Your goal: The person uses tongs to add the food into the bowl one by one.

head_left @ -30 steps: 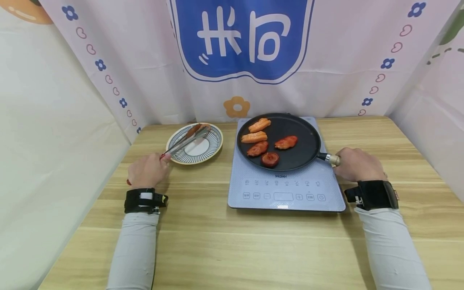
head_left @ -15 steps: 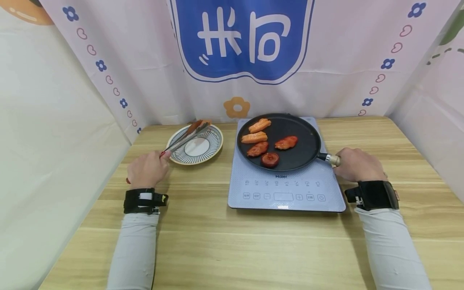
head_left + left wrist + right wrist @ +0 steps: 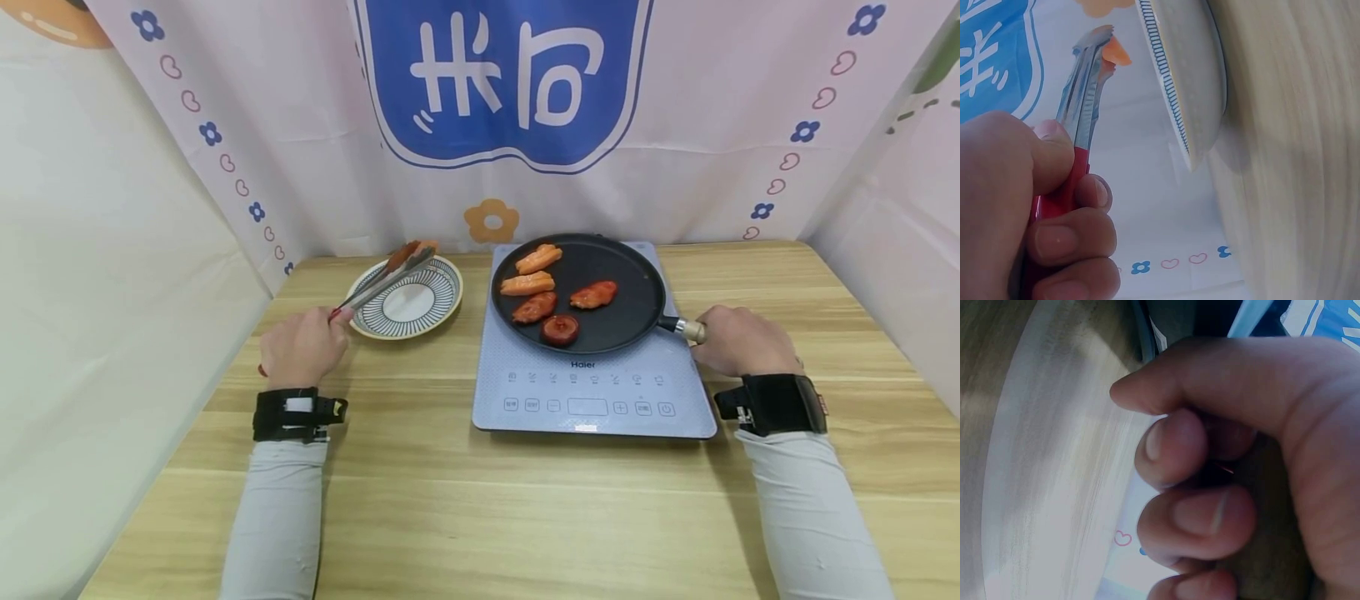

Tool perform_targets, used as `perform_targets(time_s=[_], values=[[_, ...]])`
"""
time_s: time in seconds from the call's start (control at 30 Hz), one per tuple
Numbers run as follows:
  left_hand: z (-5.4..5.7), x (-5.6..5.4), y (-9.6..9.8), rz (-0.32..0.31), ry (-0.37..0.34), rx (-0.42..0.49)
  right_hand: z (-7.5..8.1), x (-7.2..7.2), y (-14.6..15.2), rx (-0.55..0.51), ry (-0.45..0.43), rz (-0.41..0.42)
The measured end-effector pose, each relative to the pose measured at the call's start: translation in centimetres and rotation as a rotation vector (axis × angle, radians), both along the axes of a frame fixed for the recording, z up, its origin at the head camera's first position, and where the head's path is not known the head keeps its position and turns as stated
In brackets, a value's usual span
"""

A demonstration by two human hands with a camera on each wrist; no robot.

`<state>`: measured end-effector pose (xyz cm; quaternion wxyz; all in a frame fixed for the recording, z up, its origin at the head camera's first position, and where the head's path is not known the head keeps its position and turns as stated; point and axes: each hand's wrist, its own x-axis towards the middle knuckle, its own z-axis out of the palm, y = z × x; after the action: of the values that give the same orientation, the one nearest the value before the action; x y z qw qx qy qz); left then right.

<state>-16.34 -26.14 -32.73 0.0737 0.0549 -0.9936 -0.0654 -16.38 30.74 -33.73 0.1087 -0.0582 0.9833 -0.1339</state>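
My left hand grips metal tongs by their red handle, fingers curled round it. Between the tong tips sits an orange piece of food, raised over the far rim of the striped plate. At the right, my right hand holds the wooden-ended handle of a black flat pan; the right wrist view shows its fingers wrapped round the handle. In the pan lie orange food strips, reddish-brown chicken wings and a round reddish-brown piece.
Beneath the pan is a light-blue induction cooker with touch buttons along its front. Both stand on a wood-grain table. A printed cloth hangs behind the table, and pale cloth rises along both sides.
My left hand has drawn slightly back and left, and the tong tips with the orange piece have risen from the plate. The right hand, pan and its food stay in place.
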Motion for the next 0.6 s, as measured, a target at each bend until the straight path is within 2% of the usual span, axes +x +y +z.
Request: perform_targets(time_s=[0.33,0.6], values=[[0.50,0.13,0.31,-0.006,0.016,0.006,-0.07,-0.02,0.09,0.002,-0.013,-0.002],[0.44,0.14,0.46,-0.028,0.055,0.000,-0.05,0.00,0.04,0.000,-0.012,0.000]])
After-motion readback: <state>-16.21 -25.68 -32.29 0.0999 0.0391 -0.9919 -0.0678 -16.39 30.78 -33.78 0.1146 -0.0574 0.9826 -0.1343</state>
